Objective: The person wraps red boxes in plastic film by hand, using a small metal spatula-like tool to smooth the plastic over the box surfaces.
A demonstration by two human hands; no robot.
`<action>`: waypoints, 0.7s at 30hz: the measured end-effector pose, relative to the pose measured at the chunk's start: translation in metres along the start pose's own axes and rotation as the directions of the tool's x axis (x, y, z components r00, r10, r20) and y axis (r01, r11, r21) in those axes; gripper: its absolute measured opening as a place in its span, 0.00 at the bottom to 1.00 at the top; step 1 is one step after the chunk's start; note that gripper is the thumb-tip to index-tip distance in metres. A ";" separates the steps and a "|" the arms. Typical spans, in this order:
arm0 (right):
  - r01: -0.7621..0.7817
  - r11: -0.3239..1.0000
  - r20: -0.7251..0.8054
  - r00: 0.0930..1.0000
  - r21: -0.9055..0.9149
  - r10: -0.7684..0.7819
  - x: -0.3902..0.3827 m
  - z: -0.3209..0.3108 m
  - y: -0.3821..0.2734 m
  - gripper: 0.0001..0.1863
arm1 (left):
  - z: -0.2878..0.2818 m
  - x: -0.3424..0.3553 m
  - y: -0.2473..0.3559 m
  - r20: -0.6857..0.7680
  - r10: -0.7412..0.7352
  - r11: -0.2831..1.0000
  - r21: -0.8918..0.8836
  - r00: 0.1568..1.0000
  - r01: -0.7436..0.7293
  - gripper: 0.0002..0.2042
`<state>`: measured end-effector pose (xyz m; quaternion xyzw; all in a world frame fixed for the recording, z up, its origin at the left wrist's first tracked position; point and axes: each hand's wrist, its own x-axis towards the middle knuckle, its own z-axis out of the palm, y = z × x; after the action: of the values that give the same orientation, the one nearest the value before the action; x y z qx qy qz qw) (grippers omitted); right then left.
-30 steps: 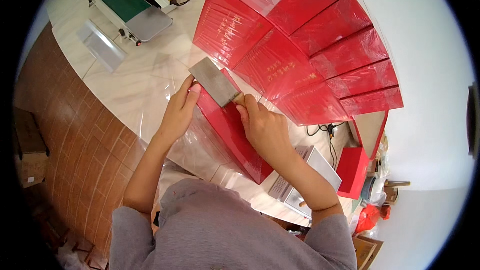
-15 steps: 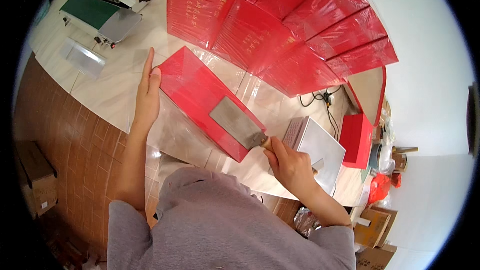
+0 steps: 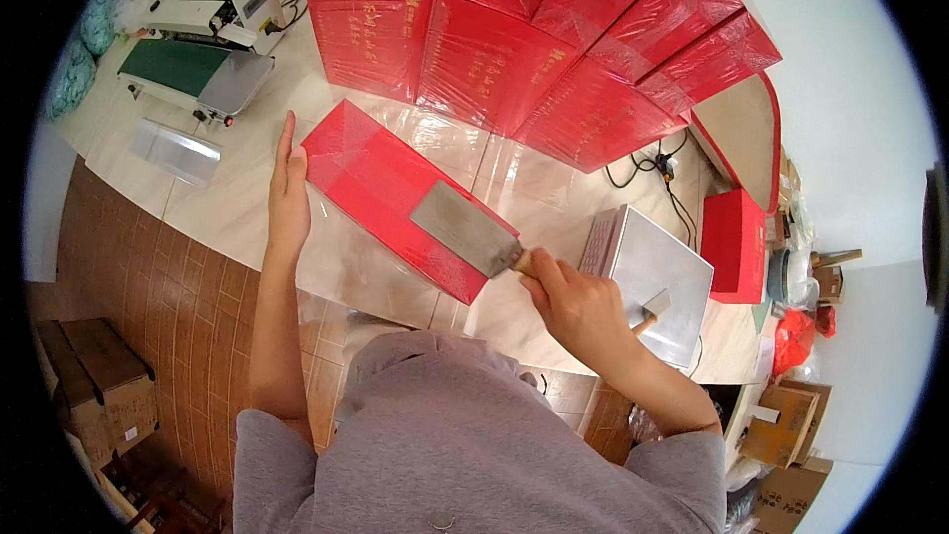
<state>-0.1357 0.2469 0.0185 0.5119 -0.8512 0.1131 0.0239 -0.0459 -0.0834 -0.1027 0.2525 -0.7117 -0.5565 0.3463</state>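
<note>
A long red box (image 3: 361,163) with clear film over it lies aslant on the table in front of me. My left hand (image 3: 289,203) is held on edge with straight fingers, its palm side against the box's far left end. In my right hand (image 3: 578,307) is the wooden handle of a scraper (image 3: 461,227) with a broad, flat metal blade. The blade rests flat along the box's top, near its right end. Whether the film under the blade is fully tight cannot be made out.
Several film-wrapped red boxes (image 3: 484,59) stand stacked at the back. A silver platform scale (image 3: 657,282) with a small scraper (image 3: 654,309) on it is at right, beside another red box (image 3: 733,242). A white-and-green machine (image 3: 193,69) and a clear plastic piece (image 3: 176,151) lie left.
The whole view has shifted a little, bringing more of the scale into sight. My left hand stays at the box's end, and the scraper blade remains on its top.
</note>
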 end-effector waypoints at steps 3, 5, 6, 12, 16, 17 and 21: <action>-0.038 0.999 0.019 0.999 0.000 0.038 -0.034 -0.006 0.010 0.14 | 0.001 0.002 -0.003 0.008 0.007 1.000 0.009 1.000 -0.007 0.27; -0.062 0.997 -0.010 0.998 0.047 0.063 -0.059 -0.009 0.023 0.15 | -0.001 0.001 -0.004 0.011 0.012 1.000 0.022 1.000 -0.012 0.28; -0.083 0.992 -0.052 0.995 0.090 0.088 -0.073 -0.007 0.033 0.14 | 0.001 0.003 -0.007 0.019 0.019 0.999 0.027 1.000 -0.020 0.28; -0.716 0.672 -0.252 0.625 0.190 0.738 -0.152 0.089 0.120 0.12 | 0.001 0.015 -0.038 0.037 0.055 0.998 -0.015 0.998 -0.055 0.29; -0.915 0.356 -0.377 0.267 0.190 0.887 -0.189 0.177 0.179 0.17 | 0.003 0.017 -0.025 0.072 0.011 0.997 -0.071 0.997 -0.006 0.30; -0.942 0.280 -0.378 0.195 0.183 0.905 -0.198 0.189 0.186 0.16 | 0.004 0.015 -0.015 0.071 0.046 0.998 -0.045 0.996 -0.043 0.30; -0.969 0.112 -0.251 0.055 0.220 0.966 -0.197 0.211 0.183 0.13 | -0.013 0.026 -0.032 0.106 0.042 0.999 -0.032 0.993 -0.039 0.31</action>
<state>-0.1863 0.4543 -0.2489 -0.2148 -0.9556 0.1815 0.0880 -0.0534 -0.1192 -0.1261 0.2028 -0.7259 -0.5725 0.3228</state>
